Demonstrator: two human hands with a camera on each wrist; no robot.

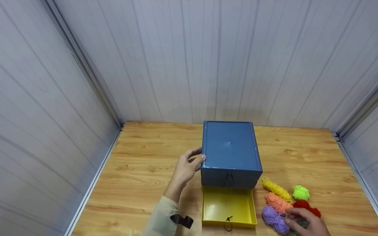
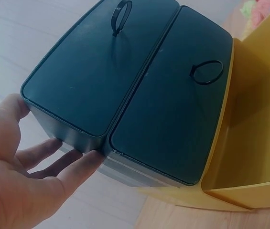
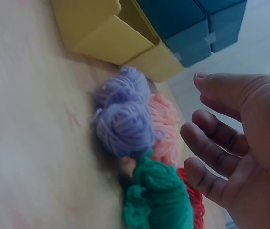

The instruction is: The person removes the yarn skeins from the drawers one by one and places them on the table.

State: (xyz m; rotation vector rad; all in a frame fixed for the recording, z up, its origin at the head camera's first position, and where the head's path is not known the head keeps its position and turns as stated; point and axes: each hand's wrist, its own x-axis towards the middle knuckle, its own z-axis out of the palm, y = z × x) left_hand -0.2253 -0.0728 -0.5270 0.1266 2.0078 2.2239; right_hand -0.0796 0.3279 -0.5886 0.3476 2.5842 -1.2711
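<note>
The left hand's fingers (image 2: 53,164) touch the left side of the drawer box (image 1: 230,154), which stands on the table (image 1: 136,170) to their right, and the pulled-out drawer (image 1: 227,206) lies open before the box, right of that wrist. The right hand's fingers (image 3: 211,143) hover just beside a cluster of yarn bundles (image 1: 282,205), which lie on the table right of the drawer and before the box's right corner. Nearest those fingertips lie three bundles touching one another, with the drawer behind them.

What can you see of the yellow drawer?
The yellow drawer looks like glossy plastic: a shallow open tray, pulled fully forward from the bottom of the blue box, lying flat on the wooden table. It looks empty. A small black loop pull hangs at its front edge. Neither hand touches it; the yarn bundles lie to its right.
</note>
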